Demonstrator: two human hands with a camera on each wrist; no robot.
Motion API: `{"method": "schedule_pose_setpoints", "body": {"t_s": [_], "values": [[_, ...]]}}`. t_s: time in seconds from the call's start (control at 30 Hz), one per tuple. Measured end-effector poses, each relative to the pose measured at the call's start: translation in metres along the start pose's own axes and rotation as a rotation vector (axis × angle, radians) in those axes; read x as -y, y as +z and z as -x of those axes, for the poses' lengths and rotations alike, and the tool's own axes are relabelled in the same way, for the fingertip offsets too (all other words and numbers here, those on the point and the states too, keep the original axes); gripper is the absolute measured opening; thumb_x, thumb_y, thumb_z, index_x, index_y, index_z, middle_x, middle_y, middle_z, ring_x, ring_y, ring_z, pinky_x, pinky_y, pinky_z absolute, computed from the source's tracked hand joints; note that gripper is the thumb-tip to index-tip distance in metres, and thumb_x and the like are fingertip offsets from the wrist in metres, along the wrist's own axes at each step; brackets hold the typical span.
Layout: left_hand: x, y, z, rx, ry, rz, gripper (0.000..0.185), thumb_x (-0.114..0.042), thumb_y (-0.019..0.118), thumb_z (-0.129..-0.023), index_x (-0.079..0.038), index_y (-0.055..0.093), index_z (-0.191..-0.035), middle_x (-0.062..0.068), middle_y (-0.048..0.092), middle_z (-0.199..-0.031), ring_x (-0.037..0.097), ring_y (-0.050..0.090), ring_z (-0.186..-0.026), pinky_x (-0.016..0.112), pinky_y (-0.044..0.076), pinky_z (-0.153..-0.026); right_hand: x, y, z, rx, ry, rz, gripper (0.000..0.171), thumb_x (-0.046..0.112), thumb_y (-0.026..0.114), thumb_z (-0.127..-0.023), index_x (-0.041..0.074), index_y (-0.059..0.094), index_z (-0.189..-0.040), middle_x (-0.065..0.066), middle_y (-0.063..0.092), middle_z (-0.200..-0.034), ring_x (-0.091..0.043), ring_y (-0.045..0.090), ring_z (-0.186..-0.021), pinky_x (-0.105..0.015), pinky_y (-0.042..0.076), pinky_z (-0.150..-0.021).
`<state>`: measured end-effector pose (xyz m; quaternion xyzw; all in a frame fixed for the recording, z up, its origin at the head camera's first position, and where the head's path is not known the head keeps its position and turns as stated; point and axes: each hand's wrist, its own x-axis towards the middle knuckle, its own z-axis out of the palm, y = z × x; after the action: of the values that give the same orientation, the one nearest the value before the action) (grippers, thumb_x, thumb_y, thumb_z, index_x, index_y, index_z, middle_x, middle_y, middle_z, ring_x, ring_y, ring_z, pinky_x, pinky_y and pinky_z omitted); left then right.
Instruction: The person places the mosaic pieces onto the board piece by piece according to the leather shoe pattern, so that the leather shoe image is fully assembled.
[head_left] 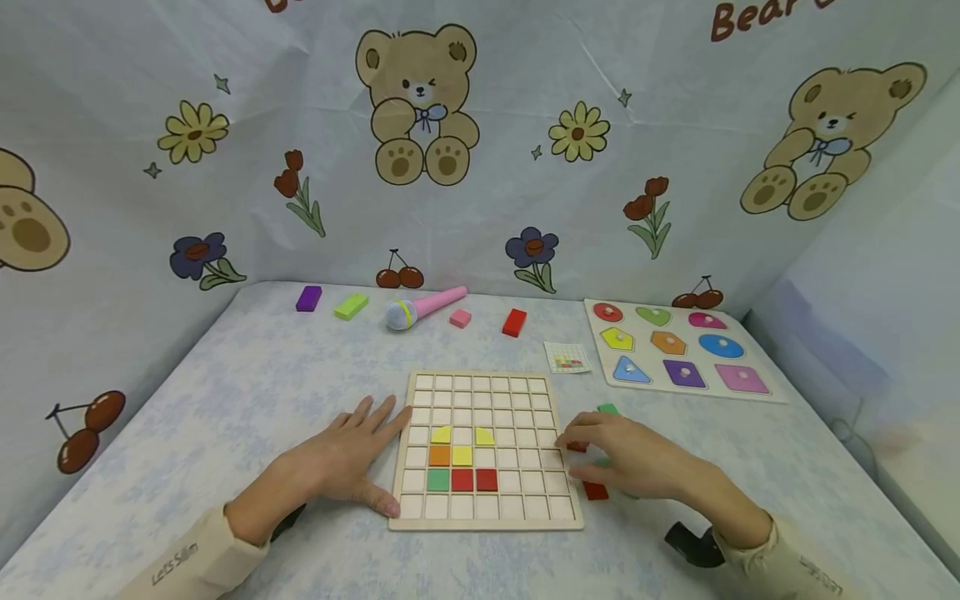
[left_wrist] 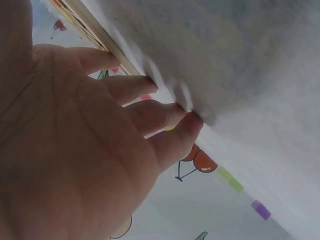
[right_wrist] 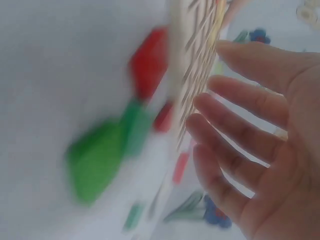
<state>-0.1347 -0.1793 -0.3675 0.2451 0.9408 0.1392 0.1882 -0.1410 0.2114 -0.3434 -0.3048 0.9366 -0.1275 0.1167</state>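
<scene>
A wooden grid board (head_left: 525, 435) lies flat on the table. Several coloured pieces sit in its cells: an orange square (head_left: 439, 456), a green square (head_left: 438, 480), two red squares, a yellow square (head_left: 462, 456) and two yellow pieces with a rounded corner. At the board's left edge my left hand (head_left: 337, 461) rests with fingers spread, thumb near the lower corner. My right hand (head_left: 641, 458) hovers by the right edge with nothing in its fingers. Under and beside it lie red blocks (right_wrist: 150, 65) and green blocks (right_wrist: 95, 162), partly hidden in the head view.
Beyond the board are a small pattern card (head_left: 567, 358), a pink toy microphone (head_left: 427, 307), and red (head_left: 514, 322), pink (head_left: 461, 318), light green (head_left: 351, 306) and purple (head_left: 309, 298) blocks. A shape puzzle board (head_left: 647, 379) lies at the back right, before a bear-print curtain (head_left: 495, 208).
</scene>
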Motion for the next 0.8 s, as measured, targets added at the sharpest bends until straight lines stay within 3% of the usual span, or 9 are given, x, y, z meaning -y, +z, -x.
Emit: {"method": "schedule_pose_setpoints", "body": {"t_s": [0.3,0.57,0.8], "values": [[0.003,-0.001,-0.002,0.002,-0.013,-0.008,0.128,-0.074,0.073,-0.067,-0.013,0.015,-0.162,0.020,0.008,-0.168,0.049,0.003,-0.152,0.069,0.016,-0.117,-0.038,-0.001,0.029,-0.001,0.158,-0.021,0.024,0.042,0.080,-0.083,0.028,0.069,-0.100,0.013,0.063,-0.100,-0.010,0.057,-0.091,-0.027,0.053,-0.076],[0.002,-0.001,-0.002,0.005,-0.024,-0.003,0.128,-0.074,0.074,-0.066,-0.012,0.015,-0.162,0.020,0.008,-0.168,0.050,0.003,-0.152,0.069,0.015,-0.117,-0.052,-0.002,0.043,0.031,0.186,-0.121,0.032,0.041,0.085,-0.078,0.025,0.070,-0.101,0.012,0.062,-0.098,-0.011,0.056,-0.090,-0.025,0.053,-0.075],[0.000,-0.001,-0.002,0.008,-0.022,-0.003,0.128,-0.074,0.074,-0.067,-0.013,0.015,-0.162,0.020,0.008,-0.168,0.050,0.003,-0.152,0.068,0.015,-0.117,-0.054,0.002,0.047,0.043,0.193,-0.126,0.027,0.040,0.085,-0.078,0.029,0.067,-0.094,0.011,0.059,-0.098,-0.011,0.055,-0.090,-0.027,0.053,-0.076]]}}
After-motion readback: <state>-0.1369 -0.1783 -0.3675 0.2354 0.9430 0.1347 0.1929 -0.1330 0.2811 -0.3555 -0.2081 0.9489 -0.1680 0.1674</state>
